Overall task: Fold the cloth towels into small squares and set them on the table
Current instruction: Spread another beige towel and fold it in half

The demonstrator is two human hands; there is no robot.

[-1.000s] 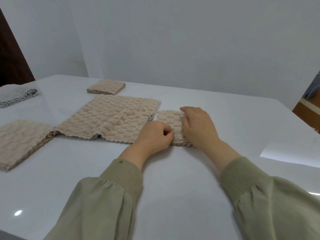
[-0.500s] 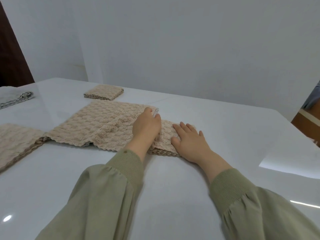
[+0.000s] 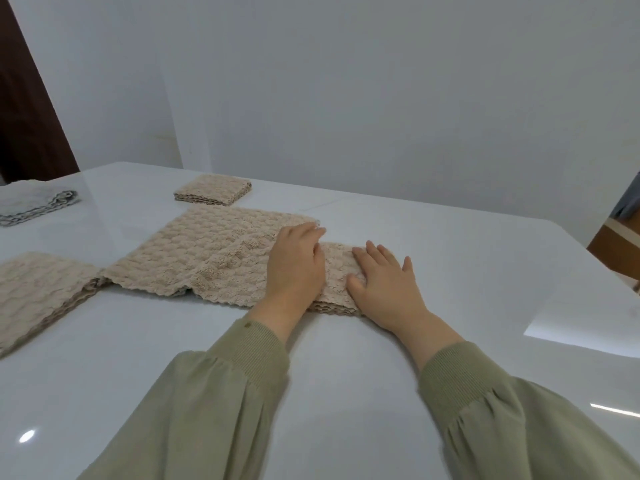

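Note:
A small folded beige towel square [image 3: 337,271] lies on the white table [image 3: 346,358] in front of me. My left hand [image 3: 296,268] rests flat on its left edge, also overlapping a larger unfolded beige towel [image 3: 214,252] spread to the left. My right hand [image 3: 384,282] lies flat on the square's right side, fingers apart. Another folded beige square [image 3: 213,194] sits farther back. A bigger folded beige towel [image 3: 38,292] lies at the left edge.
A grey cloth [image 3: 33,206] lies at the far left corner of the table. A dark door frame [image 3: 24,109] stands behind it. The table's right edge [image 3: 609,271] runs near a wooden piece of furniture [image 3: 620,244].
My left hand went from a closed fist at the near edge of the small square to lying flat farther up. My right hand slid to the square's right side and spread flat.

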